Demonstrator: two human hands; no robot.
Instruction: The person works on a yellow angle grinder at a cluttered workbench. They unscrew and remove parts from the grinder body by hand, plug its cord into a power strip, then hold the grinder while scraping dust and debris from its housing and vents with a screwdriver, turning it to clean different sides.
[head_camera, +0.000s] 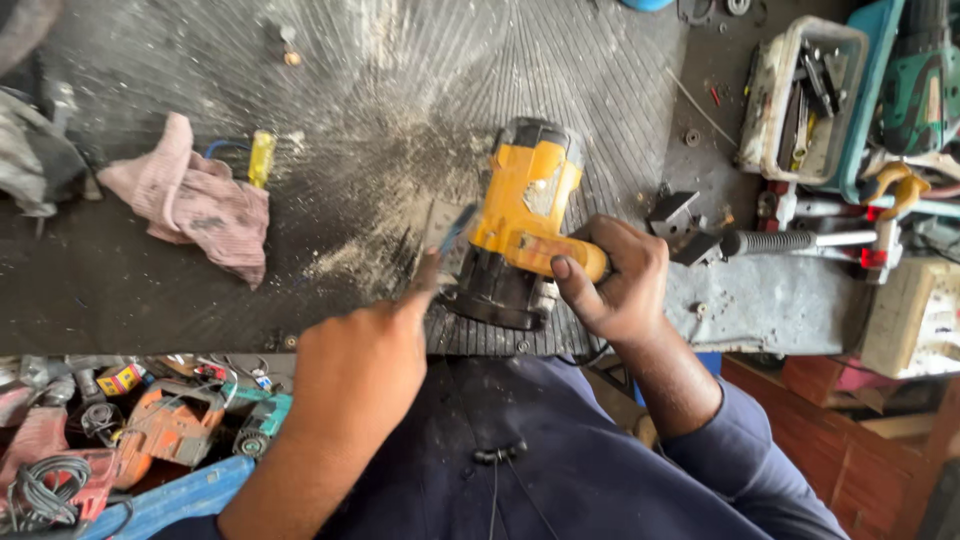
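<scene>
- Dusty black bench (150, 290) fills most of the view, scored with radiating scratch lines and strewn with pale grit, thickest just beside the tool.
- Yellow-and-black power tool (520, 225) lies near the bench's front edge, in front of the person's dark-blue clothing, its black end toward the person.
- Right hand (615, 280) is clamped around the tool's yellow handle — fingers wrapped over it, thumb pressed along the side — holding it steady.
- Left hand (365, 365) is closed on a thin implement (455, 232) whose blue-tinged tip meets the tool's yellow housing at its left side; motion blur hides what kind of implement it is and how the fingers sit on it.
- As far as progress can be judged: the housing looks whole and closed, no cover or part lies loose next to it, so the work on the casing seems to be at an early or middle stage — the tip is at the body, nothing has visibly come away.
- Pink rag (195, 200) lies crumpled well to the left, with a small yellow-handled tool (261, 158) touching its upper edge.
- White tray (800, 100) of bits and keys stands at the upper right, beside a green machine (920, 90).
- Below the bench on the left, a heap of old orange and teal power tools (180, 425) and cables.
</scene>
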